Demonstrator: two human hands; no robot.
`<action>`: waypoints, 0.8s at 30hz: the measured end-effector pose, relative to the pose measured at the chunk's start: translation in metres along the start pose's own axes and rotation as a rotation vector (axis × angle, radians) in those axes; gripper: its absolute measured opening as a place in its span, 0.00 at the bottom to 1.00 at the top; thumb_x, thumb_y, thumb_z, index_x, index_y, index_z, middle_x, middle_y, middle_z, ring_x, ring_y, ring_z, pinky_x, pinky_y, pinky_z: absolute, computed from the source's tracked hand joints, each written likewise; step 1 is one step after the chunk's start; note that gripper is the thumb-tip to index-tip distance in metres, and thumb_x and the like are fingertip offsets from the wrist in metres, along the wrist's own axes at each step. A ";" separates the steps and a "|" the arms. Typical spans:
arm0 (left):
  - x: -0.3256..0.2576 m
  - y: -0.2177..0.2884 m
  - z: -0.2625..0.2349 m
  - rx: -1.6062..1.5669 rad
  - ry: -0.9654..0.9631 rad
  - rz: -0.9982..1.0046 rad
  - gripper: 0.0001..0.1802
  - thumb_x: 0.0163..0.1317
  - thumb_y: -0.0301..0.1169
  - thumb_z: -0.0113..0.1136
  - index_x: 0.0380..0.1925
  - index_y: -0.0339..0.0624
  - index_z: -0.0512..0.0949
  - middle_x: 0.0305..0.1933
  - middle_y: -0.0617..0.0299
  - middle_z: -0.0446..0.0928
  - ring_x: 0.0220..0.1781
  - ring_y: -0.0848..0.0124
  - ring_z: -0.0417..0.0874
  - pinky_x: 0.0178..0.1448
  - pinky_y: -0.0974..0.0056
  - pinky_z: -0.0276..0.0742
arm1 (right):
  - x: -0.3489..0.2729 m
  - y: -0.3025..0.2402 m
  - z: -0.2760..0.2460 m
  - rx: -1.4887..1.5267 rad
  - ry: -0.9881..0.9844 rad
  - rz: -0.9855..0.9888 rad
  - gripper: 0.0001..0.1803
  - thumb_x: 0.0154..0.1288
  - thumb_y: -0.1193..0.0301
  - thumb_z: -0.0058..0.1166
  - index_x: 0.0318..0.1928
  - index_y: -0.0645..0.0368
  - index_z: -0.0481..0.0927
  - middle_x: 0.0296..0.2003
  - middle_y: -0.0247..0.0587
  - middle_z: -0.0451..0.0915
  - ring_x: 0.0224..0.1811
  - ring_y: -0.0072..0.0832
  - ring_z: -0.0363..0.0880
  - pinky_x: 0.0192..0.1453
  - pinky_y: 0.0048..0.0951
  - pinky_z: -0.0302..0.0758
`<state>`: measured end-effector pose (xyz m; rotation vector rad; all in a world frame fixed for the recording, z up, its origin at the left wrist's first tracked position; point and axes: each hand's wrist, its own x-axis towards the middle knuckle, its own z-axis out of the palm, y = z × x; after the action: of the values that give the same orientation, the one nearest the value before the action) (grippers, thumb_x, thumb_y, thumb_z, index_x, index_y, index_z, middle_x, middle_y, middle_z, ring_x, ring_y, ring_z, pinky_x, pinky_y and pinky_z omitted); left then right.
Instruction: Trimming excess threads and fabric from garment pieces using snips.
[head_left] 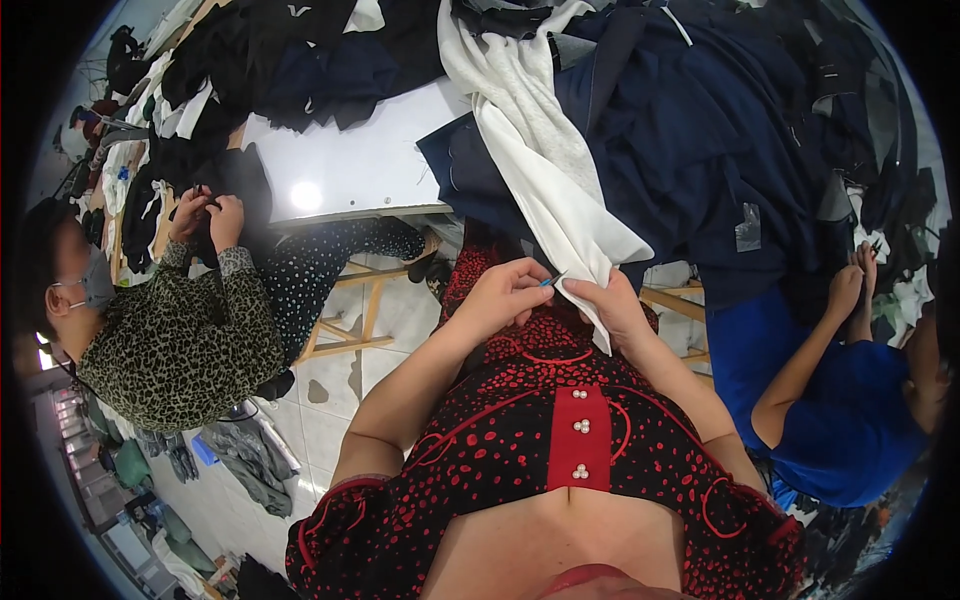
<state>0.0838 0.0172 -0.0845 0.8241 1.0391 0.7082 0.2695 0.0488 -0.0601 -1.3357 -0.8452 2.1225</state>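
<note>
- Left hand [505, 295] pinches a small blue tool [549, 282], tip right at the white cloth [540, 170].
- Right hand [612, 305] grips that cloth's lower corner, fingers pressed together on the fold.
- The cloth hangs off the white table [350, 170], just beside the navy garments [700, 130].
- Co-workers sit left and right of the table.

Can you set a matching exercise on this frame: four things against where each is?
Things:
1. white cloth
2. left hand
3. navy garments
4. right hand

Places:
A. heaped on the table's right side
B. pinching the white cloth's lower edge
C. draped off the table down to the hands
D. holding a small blue tool at the cloth

Pairs: 1-C, 2-D, 3-A, 4-B
</note>
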 end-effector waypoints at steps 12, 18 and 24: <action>-0.001 0.001 0.007 -0.099 0.074 0.067 0.07 0.58 0.27 0.53 0.35 0.35 0.74 0.22 0.65 0.72 0.18 0.84 0.65 0.20 0.79 0.56 | 0.009 0.014 -0.003 -0.037 -0.020 -0.123 0.19 0.53 0.75 0.57 0.47 0.67 0.73 0.38 0.38 0.78 0.37 0.21 0.77 0.43 0.21 0.72; -0.013 -0.007 0.004 -0.157 0.094 0.045 0.06 0.58 0.25 0.52 0.34 0.34 0.74 0.22 0.64 0.71 0.17 0.84 0.63 0.19 0.78 0.55 | 0.002 0.009 -0.001 0.084 0.009 0.004 0.19 0.60 0.69 0.51 0.48 0.68 0.72 0.39 0.38 0.77 0.38 0.20 0.75 0.44 0.20 0.71; -0.019 0.002 0.003 -0.221 0.015 -0.017 0.12 0.58 0.33 0.52 0.38 0.37 0.69 0.25 0.61 0.73 0.17 0.82 0.66 0.20 0.79 0.59 | 0.000 0.014 -0.009 0.103 0.041 -0.167 0.17 0.62 0.69 0.49 0.48 0.68 0.72 0.40 0.37 0.76 0.38 0.21 0.74 0.44 0.20 0.70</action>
<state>0.0799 0.0017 -0.0735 0.6194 0.9601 0.8001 0.2766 0.0412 -0.0726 -1.2087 -0.7903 1.9755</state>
